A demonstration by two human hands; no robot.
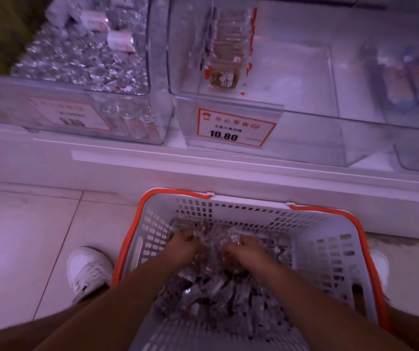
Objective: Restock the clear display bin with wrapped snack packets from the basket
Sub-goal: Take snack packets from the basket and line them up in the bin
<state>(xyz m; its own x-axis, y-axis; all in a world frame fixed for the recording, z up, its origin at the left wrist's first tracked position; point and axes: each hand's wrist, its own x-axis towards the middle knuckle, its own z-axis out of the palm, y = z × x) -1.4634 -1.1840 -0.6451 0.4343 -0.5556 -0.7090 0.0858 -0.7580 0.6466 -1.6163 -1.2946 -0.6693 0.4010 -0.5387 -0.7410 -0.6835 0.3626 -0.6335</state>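
fingertips of left hand (182,245) | buried in packets (211,287) (grip unclear) | frame blurred

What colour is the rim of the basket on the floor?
Orange, on a pale grey basket; the head view shows the rim clearly.

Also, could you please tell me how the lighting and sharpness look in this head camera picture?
Head view: a dim purple-pink cast throughout; motion blur smears the upper corners and the silver-wrapped sweets bin; the orange-framed 10.80 price tag stays readable; wide-angle bending curves the white shelf edge; both hands in the grey orange-rimmed basket are soft.
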